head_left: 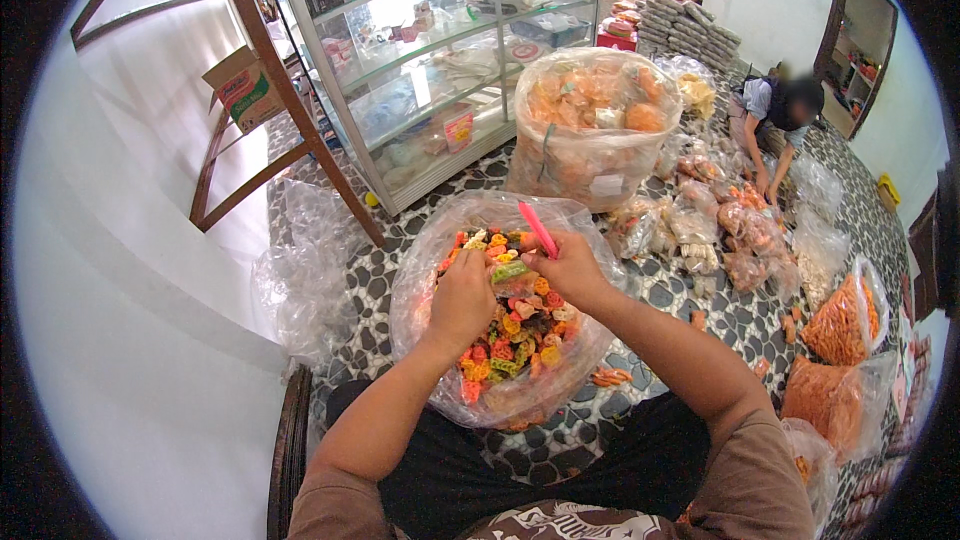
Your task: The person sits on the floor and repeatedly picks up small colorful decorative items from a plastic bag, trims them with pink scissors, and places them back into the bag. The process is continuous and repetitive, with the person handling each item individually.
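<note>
A large clear plastic bag [418, 335] stands wide in front of me, filled with colourful curly snacks [520, 335] in red, orange, yellow and green. Above the snacks, both hands pinch a small clear plastic packet [514, 286] with green and pale pieces showing in it. My left hand [463, 298] closes on its left side, fingertips together. On the other side is my right hand [572, 272], closed on the packet's edge. A bright pink stick-like thing [538, 230] also juts up from the right hand; its lower end is hidden by the fingers.
Behind stands a tall bag [590, 165] of orange packed snacks, beside a glass display cabinet [420, 60]. Filled packets [740, 225] cover the floor at right, where another person [775, 115] bends over them. Bags of orange snacks [825, 395] line the right side. Crumpled plastic [305, 275] lies left.
</note>
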The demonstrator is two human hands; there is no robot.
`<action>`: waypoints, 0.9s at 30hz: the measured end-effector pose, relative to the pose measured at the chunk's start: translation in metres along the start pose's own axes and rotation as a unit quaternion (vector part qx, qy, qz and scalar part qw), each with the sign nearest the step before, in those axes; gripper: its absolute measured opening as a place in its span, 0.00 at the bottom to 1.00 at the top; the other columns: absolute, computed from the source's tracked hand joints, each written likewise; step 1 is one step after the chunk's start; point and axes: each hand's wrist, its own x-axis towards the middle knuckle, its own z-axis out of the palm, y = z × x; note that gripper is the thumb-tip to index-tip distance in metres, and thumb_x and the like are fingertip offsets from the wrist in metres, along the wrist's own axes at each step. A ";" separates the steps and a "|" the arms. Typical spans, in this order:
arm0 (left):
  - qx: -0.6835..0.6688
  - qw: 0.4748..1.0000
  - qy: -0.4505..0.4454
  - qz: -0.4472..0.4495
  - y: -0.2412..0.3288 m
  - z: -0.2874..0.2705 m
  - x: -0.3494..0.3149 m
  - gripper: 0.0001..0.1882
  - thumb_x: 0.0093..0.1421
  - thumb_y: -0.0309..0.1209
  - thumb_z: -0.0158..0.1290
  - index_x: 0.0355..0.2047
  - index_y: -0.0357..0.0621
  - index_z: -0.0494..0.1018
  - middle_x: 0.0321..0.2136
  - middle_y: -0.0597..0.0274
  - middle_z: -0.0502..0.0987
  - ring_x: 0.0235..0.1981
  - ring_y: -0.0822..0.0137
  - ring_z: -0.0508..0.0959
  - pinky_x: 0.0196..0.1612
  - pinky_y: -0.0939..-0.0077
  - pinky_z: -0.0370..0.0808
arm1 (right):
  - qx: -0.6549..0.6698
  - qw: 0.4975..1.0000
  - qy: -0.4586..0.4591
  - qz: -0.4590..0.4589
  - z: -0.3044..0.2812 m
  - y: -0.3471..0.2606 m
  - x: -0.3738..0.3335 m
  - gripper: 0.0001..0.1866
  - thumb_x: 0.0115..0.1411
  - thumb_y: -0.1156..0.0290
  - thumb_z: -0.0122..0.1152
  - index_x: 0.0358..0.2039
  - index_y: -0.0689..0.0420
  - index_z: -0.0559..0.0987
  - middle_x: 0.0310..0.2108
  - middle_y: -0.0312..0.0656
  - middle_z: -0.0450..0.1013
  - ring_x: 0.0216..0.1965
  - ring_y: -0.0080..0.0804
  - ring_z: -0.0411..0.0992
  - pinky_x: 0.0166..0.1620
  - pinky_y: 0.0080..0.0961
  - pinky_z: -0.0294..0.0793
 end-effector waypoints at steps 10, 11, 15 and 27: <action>0.090 0.993 -0.064 0.047 0.008 -0.008 0.001 0.07 0.65 0.24 0.50 0.41 0.35 0.68 0.39 0.42 0.76 0.41 0.39 0.78 0.43 0.48 0.76 | -0.057 0.985 0.059 -0.150 0.002 -0.008 -0.009 0.12 0.62 0.73 0.69 0.45 0.63 0.81 0.33 0.37 0.78 0.34 0.22 0.73 0.40 0.24 0.75; 0.071 0.995 -0.058 0.040 0.007 -0.006 0.002 0.06 0.65 0.24 0.51 0.41 0.35 0.69 0.38 0.41 0.76 0.41 0.39 0.78 0.42 0.47 0.75 | -0.034 0.992 0.058 -0.107 0.002 -0.008 -0.007 0.12 0.62 0.72 0.69 0.45 0.63 0.81 0.34 0.37 0.78 0.34 0.21 0.73 0.40 0.24 0.75; -0.031 0.998 -0.039 -0.039 -0.002 -0.008 0.007 0.06 0.65 0.24 0.53 0.40 0.34 0.70 0.36 0.40 0.78 0.40 0.38 0.79 0.42 0.48 0.74 | 0.082 0.996 0.012 0.028 -0.003 -0.005 0.002 0.12 0.63 0.69 0.70 0.42 0.63 0.82 0.32 0.36 0.78 0.32 0.19 0.73 0.36 0.22 0.73; -0.074 0.997 -0.019 0.032 -0.005 -0.009 0.006 0.05 0.64 0.24 0.56 0.39 0.35 0.75 0.32 0.45 0.81 0.35 0.48 0.83 0.40 0.58 0.77 | -0.038 0.998 -0.041 0.013 -0.002 -0.013 -0.006 0.11 0.58 0.68 0.73 0.35 0.63 0.83 0.27 0.37 0.79 0.28 0.22 0.74 0.34 0.24 0.73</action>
